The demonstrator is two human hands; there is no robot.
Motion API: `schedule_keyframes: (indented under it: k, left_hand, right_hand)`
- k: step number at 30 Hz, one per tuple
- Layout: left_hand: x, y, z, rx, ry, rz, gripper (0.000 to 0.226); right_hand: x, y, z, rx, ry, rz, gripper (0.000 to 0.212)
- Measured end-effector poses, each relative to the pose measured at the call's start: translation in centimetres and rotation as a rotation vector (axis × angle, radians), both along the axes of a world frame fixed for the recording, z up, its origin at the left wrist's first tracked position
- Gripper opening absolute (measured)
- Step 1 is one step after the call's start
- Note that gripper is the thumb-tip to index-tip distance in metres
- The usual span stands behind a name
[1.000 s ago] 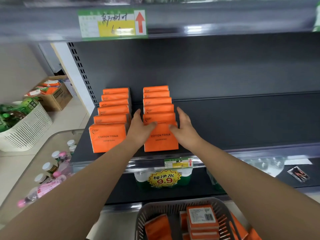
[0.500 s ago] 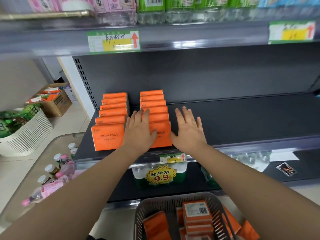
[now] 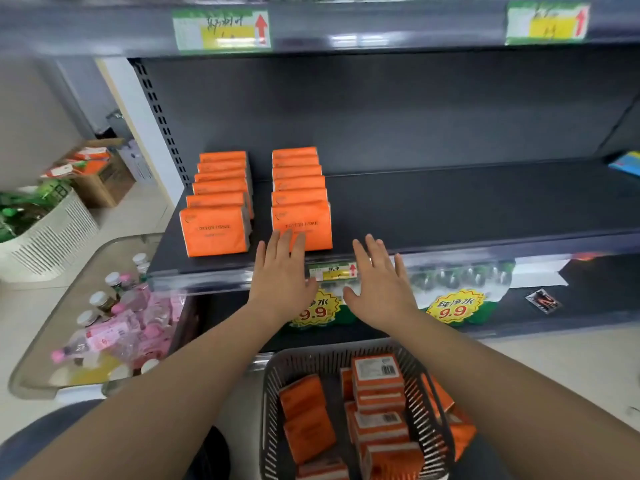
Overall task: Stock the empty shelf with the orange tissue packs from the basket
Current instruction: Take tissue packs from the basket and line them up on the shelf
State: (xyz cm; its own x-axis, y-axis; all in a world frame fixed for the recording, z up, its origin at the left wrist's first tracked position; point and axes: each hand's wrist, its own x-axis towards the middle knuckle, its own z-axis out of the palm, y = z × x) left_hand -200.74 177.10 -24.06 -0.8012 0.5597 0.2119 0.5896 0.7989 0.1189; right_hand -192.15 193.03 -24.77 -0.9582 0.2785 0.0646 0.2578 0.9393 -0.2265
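**Both hands free at shelf edge; two rows of tissue packs up, more waiting in basket**

Head-cam view, looking down. A dark grey metal shelf (image 3: 467, 206) is carrying orange plastic-wrapped tissue packs at its left end. They are standing upright in two front-to-back rows: the left row (image 3: 216, 233) and the right row (image 3: 301, 225), w/ a narrow gap btwn them. Dark shelf surface is showing to the right of both rows.

The left hand (image 3: 280, 271) and right hand (image 3: 381, 284) are hovering at the near shelf edge. Both are palm down, fingers straight and spread, gripping nothing. The L fingertips are overlapping the front pack of the right row in view; whether they are touching it cannot be told. The R hand is sitting over the shelf's front lip, just right of a small green price tag (image 3: 332, 271).

At near bottom, a grey slatted plastic basket (image 3: 273, 403) is holding many orange packs (image 3: 377, 382), some stacked, some loose.

Judgement: this looks like the pause btwn placements, w/ stocking well short of done. The next move is probably calling for a reach down into the basket, a grip on one or more packs, and a third row started just right of the right row, upright w/ the printed face forward.
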Motion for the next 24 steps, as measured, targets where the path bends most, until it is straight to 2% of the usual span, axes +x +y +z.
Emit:
schedule_keyframes:
  k: [4,9,14,24]
  left_hand:
    - [2.0,-0.6,-2.5,-0.035,-0.033,-0.020,0.082]
    - [4.3,-1.6,-6.4,0.009,-0.116,-0.072,0.075]
    - [5.0,-2.4,-10.6,-0.043,-0.312,-0.106,0.066]
    - [4.7,-4.1,-18.9,-0.186,-0.647,0.031,0.064]
  right_hand:
    - [1.8,-0.3,-1.9,-0.022,0.000,0.019,0.086]
    - [4.2,-1.3,-5.5,-0.061,-0.042,0.068,0.086]
    - [5.6,-2.4,-9.9,-0.152,-0.161,0.102,0.083]
    - [7.2,-4.5,-18.9,-0.447,-0.415,-0.019,0.085]
